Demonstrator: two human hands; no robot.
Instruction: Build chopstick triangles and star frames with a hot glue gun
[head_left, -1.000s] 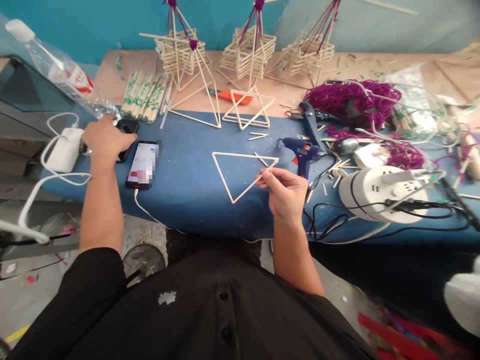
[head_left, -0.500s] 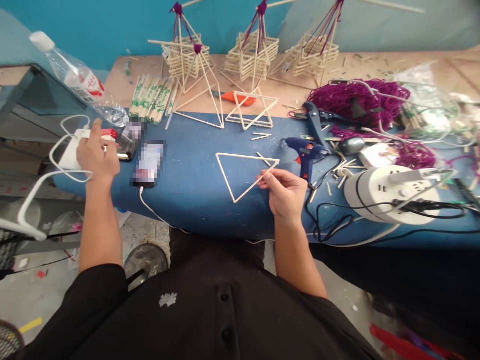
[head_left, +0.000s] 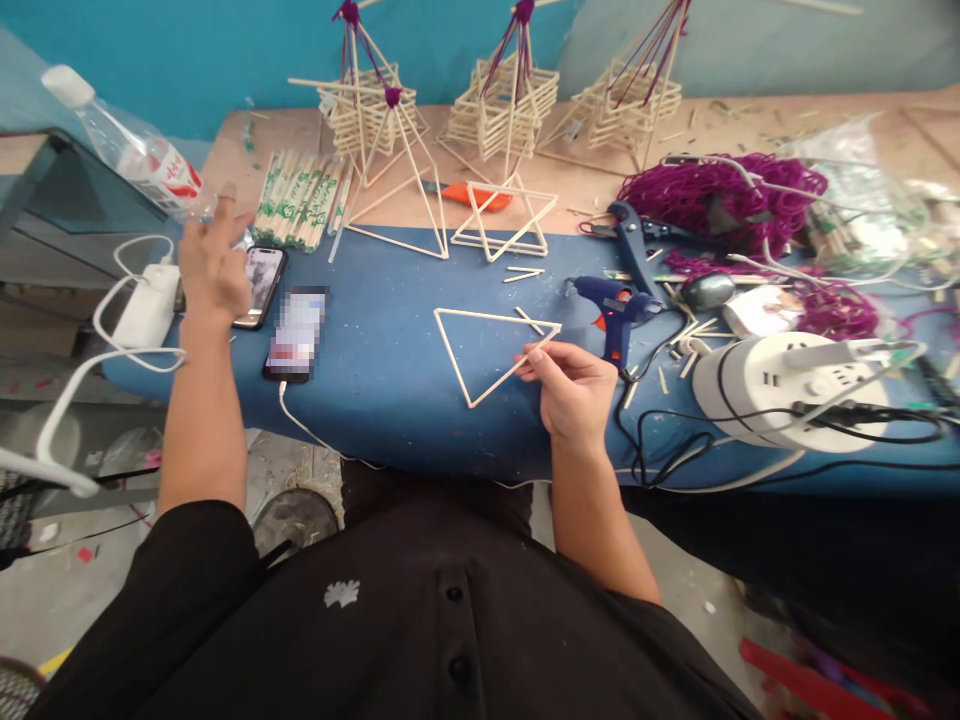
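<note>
My right hand (head_left: 576, 390) pinches one side of a triangle of thin wooden sticks (head_left: 456, 358), held low over the blue table cover. A loose short stick (head_left: 529, 320) shows by the triangle's right corner. My left hand (head_left: 216, 262) is raised on the left with fingers apart, and I see nothing in it. Beside it lies a phone (head_left: 264, 280), partly covered by the fingers. A second phone (head_left: 297, 335), with a cable plugged in, lies to its right. A white power adapter (head_left: 148, 305) is left of my wrist.
A blue glue gun (head_left: 613, 310) lies right of the triangle. Stick frames (head_left: 510, 110) tied with purple yarn stand at the back. Wrapped chopsticks (head_left: 301, 200), an orange cutter (head_left: 474, 196), purple yarn (head_left: 727, 205), a plastic bottle (head_left: 139, 155) and a white power strip (head_left: 787, 390) surround the workspace.
My left hand has moved right and away from me, from beside the white adapter to the phone's edge. A red item near it is now out of sight. The right hand barely moved.
</note>
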